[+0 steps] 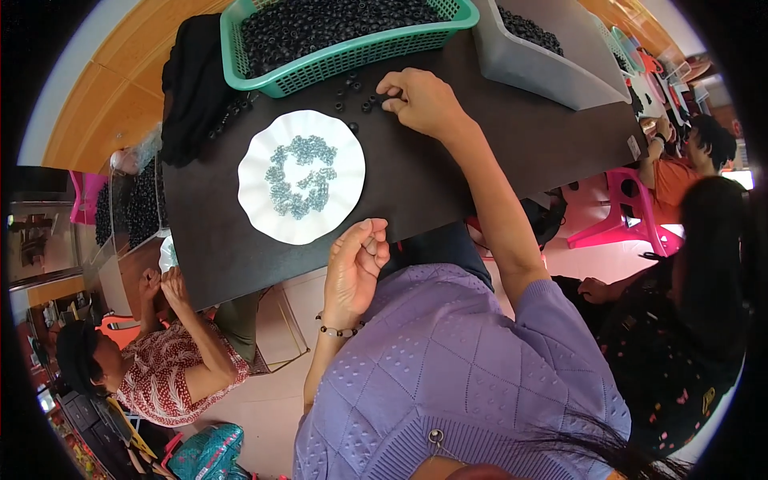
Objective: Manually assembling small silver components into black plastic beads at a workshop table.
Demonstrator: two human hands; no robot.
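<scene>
My right hand (422,102) reaches over the dark table just below the green basket. Its thumb and fingers bend in around a small black round piece. Several more black pieces (366,106) lie loose beside the fingertips. Near the table's front edge I hold my left hand (360,268) palm up, fingers curled and the thumb pressed to the index finger; what they pinch, if anything, is too small to make out. Left of both hands sits a white wavy-rimmed plate (260,204), with a ring of tiny grey-blue bits (304,150) spread on it.
A green perforated basket (352,58) heaped with black pieces stands at the far edge. To its right is a grey bin (544,76) of similar pieces. Black cloth (192,88) lies at the far left. People sit left and right, near a pink stool (620,212).
</scene>
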